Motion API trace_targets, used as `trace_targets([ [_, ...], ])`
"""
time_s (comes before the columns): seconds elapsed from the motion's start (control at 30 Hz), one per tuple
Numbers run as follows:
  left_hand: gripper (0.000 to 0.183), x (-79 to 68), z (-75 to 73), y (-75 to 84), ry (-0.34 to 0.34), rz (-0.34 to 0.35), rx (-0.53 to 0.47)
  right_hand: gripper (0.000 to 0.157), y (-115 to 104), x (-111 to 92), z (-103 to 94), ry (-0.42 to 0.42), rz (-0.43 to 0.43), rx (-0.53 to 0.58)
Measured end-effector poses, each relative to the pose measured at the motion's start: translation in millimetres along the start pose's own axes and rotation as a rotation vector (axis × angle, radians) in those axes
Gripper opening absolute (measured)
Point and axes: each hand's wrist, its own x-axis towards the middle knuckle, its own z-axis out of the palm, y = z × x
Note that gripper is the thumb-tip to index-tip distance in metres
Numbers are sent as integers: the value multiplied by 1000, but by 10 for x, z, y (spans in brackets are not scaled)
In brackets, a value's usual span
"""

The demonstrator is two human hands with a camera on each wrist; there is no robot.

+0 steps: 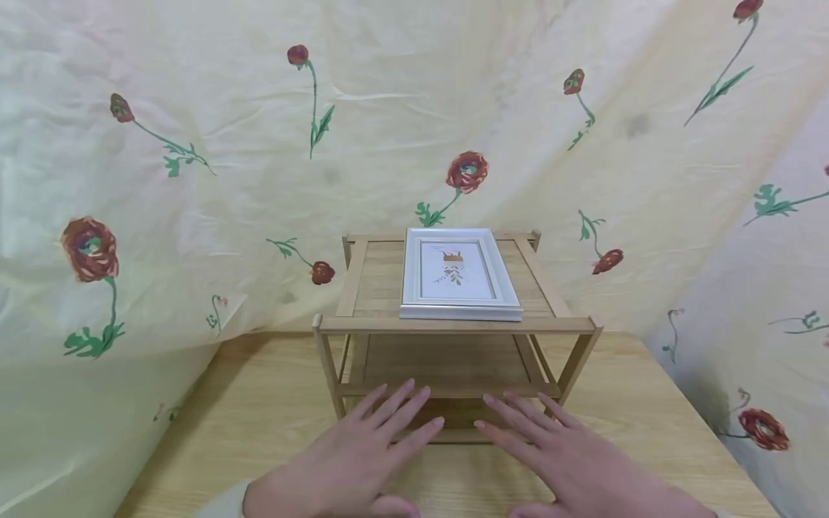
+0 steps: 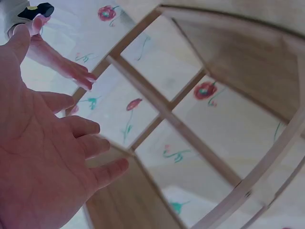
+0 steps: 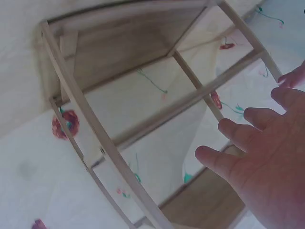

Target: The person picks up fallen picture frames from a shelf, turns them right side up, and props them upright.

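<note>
Both hands reach forward, palms down and fingers spread, in front of a small wooden shelf rack (image 1: pixel 456 326). In the head view the left hand (image 1: pixel 352 457) lies left of centre and the right hand (image 1: pixel 557 453) mirrors it, with a gap between them. Neither holds anything. A white picture frame (image 1: pixel 461 311) with a small plant print lies flat on the rack's top board, beyond the fingertips. From the left wrist, the left palm (image 2: pixel 47 157) shows with straight fingers beside the rack's bars. The right wrist view has the right palm (image 3: pixel 271 167) near the rack's side.
The rack stands on a light wooden table (image 1: pixel 259 403) and has a lower shelf board (image 1: pixel 447 360) under the top. A cream cloth (image 1: pixel 388 129) printed with red flowers hangs behind and along both sides.
</note>
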Motion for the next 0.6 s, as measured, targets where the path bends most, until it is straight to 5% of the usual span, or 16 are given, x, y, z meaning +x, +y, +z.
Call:
trace_targets([
  [0.33, 90, 96, -387, -154, 152, 65, 77, 84, 120, 127, -417, 41, -24, -37],
  [0.6, 85, 173, -678, -320, 180, 54, 103, 83, 194, 232, -695, 24, -11, -59],
])
